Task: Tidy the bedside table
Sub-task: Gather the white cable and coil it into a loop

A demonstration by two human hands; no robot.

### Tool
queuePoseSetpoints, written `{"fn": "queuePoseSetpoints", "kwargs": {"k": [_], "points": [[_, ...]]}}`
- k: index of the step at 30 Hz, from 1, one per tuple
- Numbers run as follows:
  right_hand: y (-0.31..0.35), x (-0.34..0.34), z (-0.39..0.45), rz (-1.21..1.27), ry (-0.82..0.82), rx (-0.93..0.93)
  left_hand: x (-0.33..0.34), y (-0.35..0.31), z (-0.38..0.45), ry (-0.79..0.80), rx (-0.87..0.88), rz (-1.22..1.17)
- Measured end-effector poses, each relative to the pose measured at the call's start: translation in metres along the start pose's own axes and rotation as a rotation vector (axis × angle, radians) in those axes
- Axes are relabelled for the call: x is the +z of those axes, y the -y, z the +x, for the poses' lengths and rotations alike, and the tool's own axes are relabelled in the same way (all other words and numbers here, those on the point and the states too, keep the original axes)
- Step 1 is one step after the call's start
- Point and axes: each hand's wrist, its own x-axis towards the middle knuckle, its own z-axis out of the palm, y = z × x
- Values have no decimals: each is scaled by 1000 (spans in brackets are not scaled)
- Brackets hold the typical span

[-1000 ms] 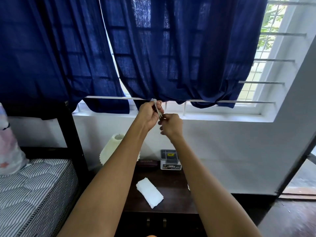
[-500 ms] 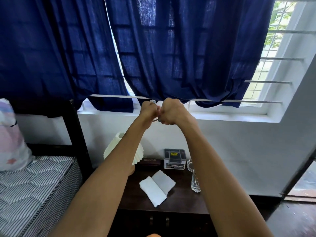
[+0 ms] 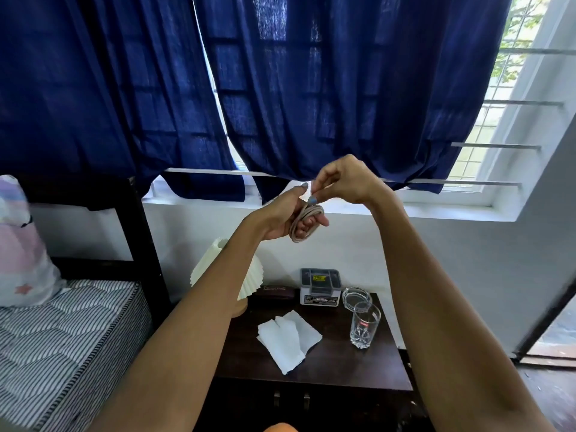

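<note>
Left hand [image 3: 280, 218] held a coiled cable [image 3: 307, 222] looped round its curled fingers; right hand [image 3: 346, 182] pinched the loose end just above them. Judged light, limp, springy: grip across the coils.

Cloth, glass, paper and dark wood at the bedside

The bedside table [image 3: 349, 366] is dark, smooth wood with a faint sheen; the tissue [image 3: 288, 341] on it is matt white paper, the tumbler [image 3: 364, 325] clear cut glass. The curtains [image 3: 311, 88] are loosely woven blue cloth, the lampshade [image 3: 249, 275] pleated and matt, the coiled cable [image 3: 307, 219] matt beige.
</note>
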Motion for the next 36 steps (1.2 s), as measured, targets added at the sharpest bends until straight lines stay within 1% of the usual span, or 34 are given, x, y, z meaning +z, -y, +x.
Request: {"fn": "queuePoseSetpoints", "kwargs": {"k": [2, 4, 8, 11, 14, 18, 22, 25, 28, 31, 33, 36], "points": [[-12, 6, 1, 160, -25, 12, 2, 2, 3, -37, 34, -18], [-23, 15, 1, 320, -12, 17, 3, 3, 7, -110, 79, -32], [-36, 30, -2, 588, 73, 56, 1, 8, 14, -258, 141, -48], [-41, 34, -7, 707, 151, 118, -2, 13, 16, -340, 161, -63], [-45, 42, -8, 764, 106, 160, -2, 16, 17, -421, 147, -26], [-47, 51, -8, 735, -16, 201, 1, 19, 19, -541, 142, -23], [-51, 64, -10, 929, -96, 270, 1, 23, 20, -643, 169, -67], [-53, 73, -13, 1035, -78, 309, 3, 26, 19, -735, 216, -74], [-53, 79, -16, 1012, -53, 332, 3, 33, 23, -828, 265, -20], [-49, 83, -17, 996, -70, 342, 1, 38, 26, -887, 266, -5], [-46, 85, -17, 988, -104, 316, -1, 40, 28, -904, 264, -5], [-44, 89, -15, 897, -168, 275, -1, 40, 31, -906, 256, 7]]}}
